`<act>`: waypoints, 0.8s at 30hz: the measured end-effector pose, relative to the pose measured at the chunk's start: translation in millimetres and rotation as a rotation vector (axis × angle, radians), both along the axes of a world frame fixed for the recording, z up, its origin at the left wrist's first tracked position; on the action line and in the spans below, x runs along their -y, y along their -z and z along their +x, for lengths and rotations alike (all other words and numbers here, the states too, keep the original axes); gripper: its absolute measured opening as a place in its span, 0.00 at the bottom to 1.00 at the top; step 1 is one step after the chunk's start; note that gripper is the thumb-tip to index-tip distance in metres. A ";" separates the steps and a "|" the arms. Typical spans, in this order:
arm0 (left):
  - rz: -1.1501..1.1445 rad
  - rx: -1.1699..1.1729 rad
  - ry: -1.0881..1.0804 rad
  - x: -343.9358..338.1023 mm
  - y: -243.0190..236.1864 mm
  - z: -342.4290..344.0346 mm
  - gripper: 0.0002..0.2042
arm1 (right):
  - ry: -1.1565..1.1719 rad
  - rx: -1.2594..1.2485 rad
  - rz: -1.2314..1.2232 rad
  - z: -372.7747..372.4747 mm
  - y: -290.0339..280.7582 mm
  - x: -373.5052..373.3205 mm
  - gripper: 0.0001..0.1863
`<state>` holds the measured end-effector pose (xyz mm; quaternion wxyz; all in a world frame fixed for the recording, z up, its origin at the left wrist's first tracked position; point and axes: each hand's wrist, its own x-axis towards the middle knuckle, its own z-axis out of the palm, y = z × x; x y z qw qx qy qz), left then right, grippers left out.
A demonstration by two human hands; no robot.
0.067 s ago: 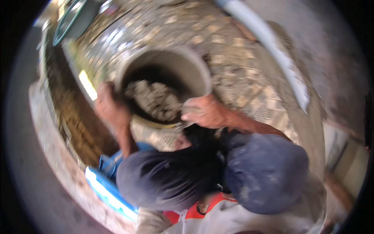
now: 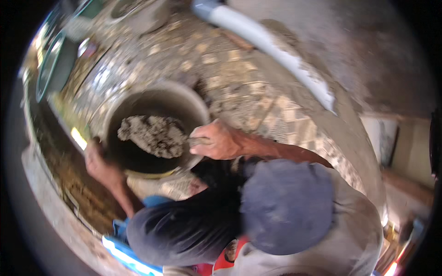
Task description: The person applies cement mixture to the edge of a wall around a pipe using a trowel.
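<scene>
A round grey bucket (image 2: 193,99) stands on the ground in front of me. My right hand (image 2: 215,140) is closed around the handle of a trowel (image 2: 196,141) at the bucket's right rim. The trowel's blade is hidden under a lumpy heap of grey mortar (image 2: 154,135), which sits inside the bucket's mouth above its dark interior. My left hand (image 2: 102,168) is at the bucket's left rim, its fingers curled against it and slightly blurred. Below the bucket are my knees in dark, dusty trousers (image 2: 184,234).
A white pipe (image 2: 271,43) lies along a cement strip at the right. Patterned, dirt-smeared flooring (image 2: 258,110) surrounds the bucket. A teal-rimmed basin (image 2: 57,69) and another grey bucket (image 2: 147,20) stand at the far left. Something blue (image 2: 124,250) lies beside my left knee, near a low wall (image 2: 50,184).
The whole view has shifted, so the bucket and both hands now appear further left and lower. The mortar heap stands out more clearly above the dark interior. Both hands keep their holds.
</scene>
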<state>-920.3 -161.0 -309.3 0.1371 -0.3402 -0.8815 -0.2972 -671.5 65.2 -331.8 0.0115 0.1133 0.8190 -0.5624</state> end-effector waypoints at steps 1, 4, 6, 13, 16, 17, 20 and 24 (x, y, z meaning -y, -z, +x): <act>-0.150 0.000 -0.046 14.7 -17.9 1.0 0.41 | 0.047 -0.057 -0.030 7.1 -3.8 -6.3 0.21; 0.340 0.599 -0.093 -5.2 -42.7 21.3 0.15 | 0.181 -0.141 0.035 57.7 -2.5 -33.0 0.19; 0.573 0.920 -0.128 -19.7 -72.7 30.2 0.18 | 0.174 -0.095 0.140 88.5 -26.6 -57.9 0.17; 0.462 0.735 -0.083 4.4 -74.7 -19.1 0.18 | 0.710 0.208 0.400 201.1 -93.4 -121.2 0.18; 0.467 0.741 -0.045 -22.7 -88.9 -20.7 0.17 | 0.835 0.439 0.894 262.6 -66.0 -157.6 0.17; 0.454 0.748 -0.028 -30.1 -95.1 -20.8 0.17 | 0.848 0.516 1.099 284.1 -47.3 -169.4 0.17; 0.412 0.718 0.058 -48.6 -112.2 -27.1 0.17 | 0.790 0.639 1.267 317.7 -40.7 -194.0 0.17; 0.334 0.630 -0.023 -67.4 -152.4 -20.2 0.19 | 0.878 0.326 1.228 315.7 -56.4 -185.7 0.16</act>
